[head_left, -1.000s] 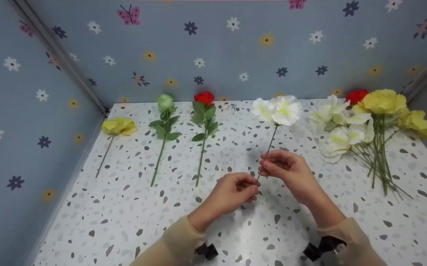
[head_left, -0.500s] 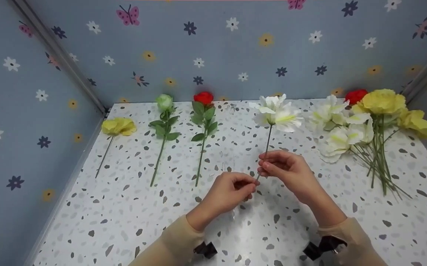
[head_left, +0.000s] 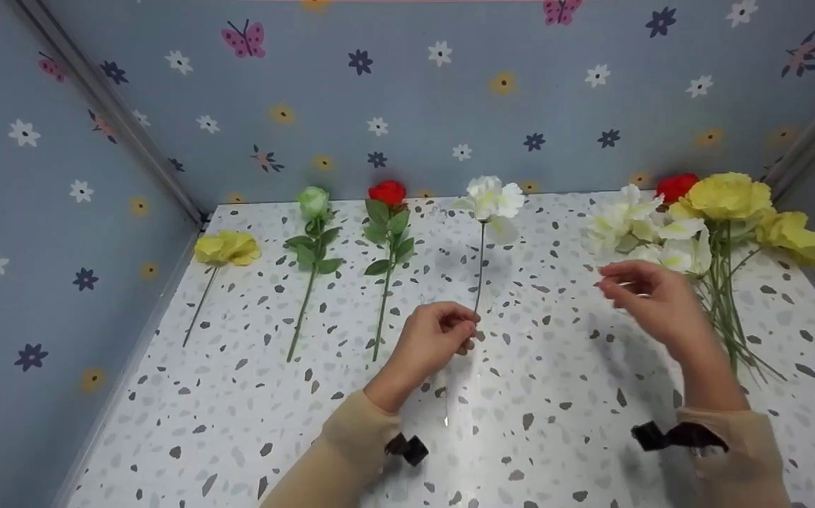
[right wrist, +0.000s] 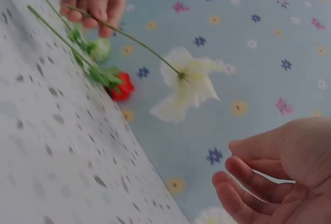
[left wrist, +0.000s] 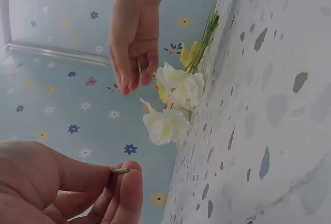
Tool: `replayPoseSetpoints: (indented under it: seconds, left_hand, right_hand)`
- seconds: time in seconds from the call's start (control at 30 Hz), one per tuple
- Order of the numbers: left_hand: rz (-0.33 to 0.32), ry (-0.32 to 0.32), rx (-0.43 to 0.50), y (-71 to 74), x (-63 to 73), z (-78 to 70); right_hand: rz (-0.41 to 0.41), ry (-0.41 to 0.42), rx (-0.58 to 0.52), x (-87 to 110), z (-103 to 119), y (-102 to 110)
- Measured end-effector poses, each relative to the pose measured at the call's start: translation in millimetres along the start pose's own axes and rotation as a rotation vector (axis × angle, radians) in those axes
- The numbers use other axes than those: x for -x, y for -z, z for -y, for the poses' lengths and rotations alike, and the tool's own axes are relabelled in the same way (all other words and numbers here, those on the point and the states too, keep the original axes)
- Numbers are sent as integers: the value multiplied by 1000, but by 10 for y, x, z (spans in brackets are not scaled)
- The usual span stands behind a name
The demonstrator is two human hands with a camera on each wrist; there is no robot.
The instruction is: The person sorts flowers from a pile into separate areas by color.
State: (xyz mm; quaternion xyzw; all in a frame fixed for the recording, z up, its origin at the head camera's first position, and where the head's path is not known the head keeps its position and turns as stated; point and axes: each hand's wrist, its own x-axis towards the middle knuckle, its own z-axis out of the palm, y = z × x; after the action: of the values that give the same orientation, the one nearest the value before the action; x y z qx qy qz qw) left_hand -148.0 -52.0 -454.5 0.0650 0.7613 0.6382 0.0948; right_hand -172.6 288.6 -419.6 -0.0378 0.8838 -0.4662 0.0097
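My left hand (head_left: 439,335) pinches the lower end of a white artificial flower's thin stem; the bloom (head_left: 494,197) points toward the back wall. In the left wrist view the stem's cut tip (left wrist: 121,171) pokes out between thumb and finger. Seen from the right wrist, the white flower (right wrist: 186,81) hangs raised over the table. My right hand (head_left: 654,303) holds nothing, its fingers loosely bent, in front of the white flowers (head_left: 622,219) of the pile at the right.
A yellow flower (head_left: 227,248), a pale green rose (head_left: 314,202) and a red rose (head_left: 387,192) lie apart in a row at left. The right pile also has yellow flowers (head_left: 728,195) and a red one (head_left: 677,188). A patterned wall (head_left: 421,92) borders the speckled table (head_left: 252,430).
My right hand has let go of the stem and moved right toward the pile. My left hand has moved slightly up and carried the white flower to the left.
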Motion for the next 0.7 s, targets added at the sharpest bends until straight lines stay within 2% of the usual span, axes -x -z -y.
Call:
replayPoseSetpoints:
  seconds: [0.13,0.3,0.47,0.6,0.7]
  left_hand:
    - [-46,71,37,-88,-191,1]
    - [-67,138,-19,-204,-344,-18]
    - [-83,184,-50,-256,-422,4]
    - [-89,199,-48,-257,-425,96]
    - [-73,235,-54,-275,-409,178]
  right_hand:
    - [-100,-82,257,16,-370,434]
    - [-147,-154,378,109,-776,730]
    - [-101,-200,382,148,-940,762]
    - [-58,-207,380,129,-987,713]
    - [-36,-205,406,143,-1015,691]
